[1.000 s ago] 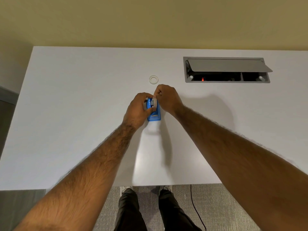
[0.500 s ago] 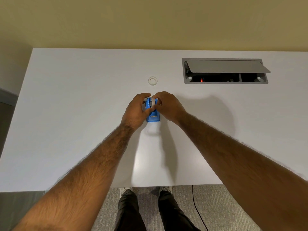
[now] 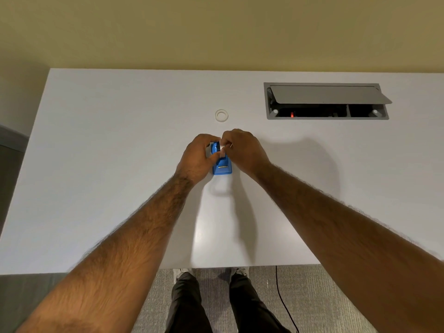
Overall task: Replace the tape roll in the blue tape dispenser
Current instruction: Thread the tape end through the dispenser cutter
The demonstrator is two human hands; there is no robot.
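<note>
The blue tape dispenser (image 3: 222, 167) stands on the white table (image 3: 120, 164), its cutter end toward me. My left hand (image 3: 195, 158) wraps its left side and grips it. My right hand (image 3: 243, 150) pinches a small white tape roll (image 3: 223, 147) at the dispenser's far end, over its well. Fingers hide most of the roll and the well, so I cannot tell how deep the roll sits. A second, clear tape ring (image 3: 221, 115) lies flat on the table beyond my hands.
A grey cable box (image 3: 326, 102) with its lid tilted up is set into the table at the back right. The table's near edge runs just above my legs and shoes. A black cable (image 3: 283, 299) trails on the carpet.
My right hand has come down from above the dispenser and closed in against my left hand, bringing the white roll to the dispenser's far end. The dispenser has stayed in place.
</note>
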